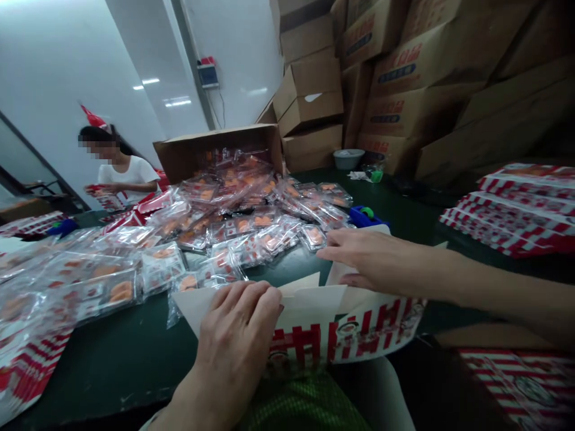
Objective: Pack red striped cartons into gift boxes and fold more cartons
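Left hand curls closed over the upper edge of a red-and-white striped card carton, by the near edge of a dark green tabletop; the half-open right hand meets its white flap, its grip hard to tell; tabletop shows between carton and clear, orange-toned plastic packets

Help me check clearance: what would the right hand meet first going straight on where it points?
The right hand would probably meet the clear packets first, though it might pass above; depth is unclear.
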Motion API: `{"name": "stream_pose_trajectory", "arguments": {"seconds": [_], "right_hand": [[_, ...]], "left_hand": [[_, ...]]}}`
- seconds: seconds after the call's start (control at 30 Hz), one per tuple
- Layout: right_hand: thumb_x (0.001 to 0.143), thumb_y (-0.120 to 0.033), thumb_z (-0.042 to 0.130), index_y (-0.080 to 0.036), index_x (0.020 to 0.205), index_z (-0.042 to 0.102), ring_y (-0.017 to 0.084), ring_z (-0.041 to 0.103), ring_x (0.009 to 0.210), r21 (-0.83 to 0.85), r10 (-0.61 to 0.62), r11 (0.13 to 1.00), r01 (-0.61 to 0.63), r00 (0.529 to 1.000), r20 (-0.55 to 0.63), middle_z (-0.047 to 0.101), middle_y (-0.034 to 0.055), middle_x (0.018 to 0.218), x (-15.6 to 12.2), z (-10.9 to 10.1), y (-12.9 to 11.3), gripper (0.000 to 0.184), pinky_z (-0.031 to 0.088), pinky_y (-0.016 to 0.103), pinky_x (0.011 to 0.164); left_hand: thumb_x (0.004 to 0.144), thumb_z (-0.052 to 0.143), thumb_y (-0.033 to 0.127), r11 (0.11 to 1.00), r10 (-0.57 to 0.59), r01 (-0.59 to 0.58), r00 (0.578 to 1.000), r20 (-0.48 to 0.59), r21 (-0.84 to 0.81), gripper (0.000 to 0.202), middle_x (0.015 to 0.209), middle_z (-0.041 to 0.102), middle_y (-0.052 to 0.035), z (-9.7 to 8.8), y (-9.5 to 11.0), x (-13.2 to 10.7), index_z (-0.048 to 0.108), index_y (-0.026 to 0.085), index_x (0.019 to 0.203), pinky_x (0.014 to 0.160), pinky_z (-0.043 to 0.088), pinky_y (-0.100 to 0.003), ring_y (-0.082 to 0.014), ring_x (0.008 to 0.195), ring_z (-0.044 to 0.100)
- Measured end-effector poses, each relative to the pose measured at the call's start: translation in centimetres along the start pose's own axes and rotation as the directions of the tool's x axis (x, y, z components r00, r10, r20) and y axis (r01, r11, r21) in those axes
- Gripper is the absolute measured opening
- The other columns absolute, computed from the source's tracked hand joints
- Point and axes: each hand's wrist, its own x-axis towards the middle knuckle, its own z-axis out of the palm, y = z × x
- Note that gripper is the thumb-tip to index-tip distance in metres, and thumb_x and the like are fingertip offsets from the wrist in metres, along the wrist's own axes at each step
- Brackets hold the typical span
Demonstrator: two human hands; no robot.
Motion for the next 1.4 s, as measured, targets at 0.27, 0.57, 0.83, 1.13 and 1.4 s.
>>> {"name": "stream_pose_trajectory", "arguments": {"seconds": [0.27, 0.57, 0.83, 1.13, 1.4], "right_hand": [[0.082, -0.022, 0.067, -0.016, 0.074, 0.068, 0.024, 0.049, 0.084, -0.395, -0.256, 0.885, 0.246, 0.966, 0.029, 0.064, 0.0071, 0.079, 7.4, -2.1, -1.7, 0.01, 0.031, 0.034, 0.07], [0.08, -0.008, 0.06, -0.011, 0.072, 0.067, 0.014, 0.051, 0.069, -0.358, -0.556, 0.772, 0.526, 0.831, 0.024, 0.065, 0.0044, 0.074, 15.5, -1.8, -8.1, 0.011, 0.039, 0.029, 0.069], [0.091, -0.034, 0.054, -0.013, 0.119, 0.06, 0.025, 0.057, 0.107, -0.112, -0.29, 0.956, 0.271, 0.822, -0.491, 0.063, 0.0098, 0.118, 6.8, -6.2, -3.0, 0.035, 0.044, 0.04, 0.093], [0.087, -0.046, 0.048, -0.034, 0.15, 0.011, 0.035, 0.039, 0.132, 0.569, 0.299, 0.82, -0.066, 0.897, -0.326, 0.027, 0.0042, 0.154, -6.8, 11.1, -0.4, 0.075, 0.049, 0.046, 0.098], [0.088, -0.027, 0.041, -0.015, 0.152, 0.011, 0.03, 0.035, 0.136, 0.02, 0.01, 1.0, -0.002, 0.905, -0.426, 0.029, 0.0118, 0.153, -6.0, 12.2, -2.6, 0.072, 0.049, 0.045, 0.098]], "left_hand": [[0.091, 0.041, 0.012, 0.972, 0.168, -0.16, 0.985, 0.029, -0.17, 0.017, 0.075, 0.059, -0.0055, -1.9, 3.3, 1.4, 0.056, 0.012, 0.086, 0.067, 0.045, -0.035, -0.0194, 0.071, 0.053], [0.09, 0.051, 0.023, 0.839, -0.055, 0.388, 0.757, 0.651, -0.38, 0.015, 0.087, 0.067, -0.0049, 3.3, 1.6, 7.1, 0.062, 0.014, 0.094, 0.066, 0.043, -0.027, -0.019, 0.08, 0.062], [0.08, 0.056, 0.036, 0.327, -0.065, 0.896, 0.339, 0.939, -0.301, 0.022, 0.086, 0.062, -0.0041, 5.3, -3.1, 5.9, 0.062, 0.019, 0.093, 0.063, 0.046, -0.028, -0.0183, 0.074, 0.058], [0.083, 0.059, 0.031, 0.73, 0.189, 0.567, 0.37, 0.91, -0.382, 0.017, 0.089, 0.068, -0.0051, 8.9, -1.0, 7.6, 0.066, 0.016, 0.089, 0.065, 0.047, -0.026, -0.0182, 0.078, 0.062], [0.093, 0.048, 0.027, 0.91, 0.296, -0.198, 0.926, 0.236, -0.364, 0.019, 0.083, 0.07, -0.0025, 2.1, 0.2, 4.4, 0.065, 0.02, 0.093, 0.082, 0.051, -0.029, -0.016, 0.079, 0.065]]}}
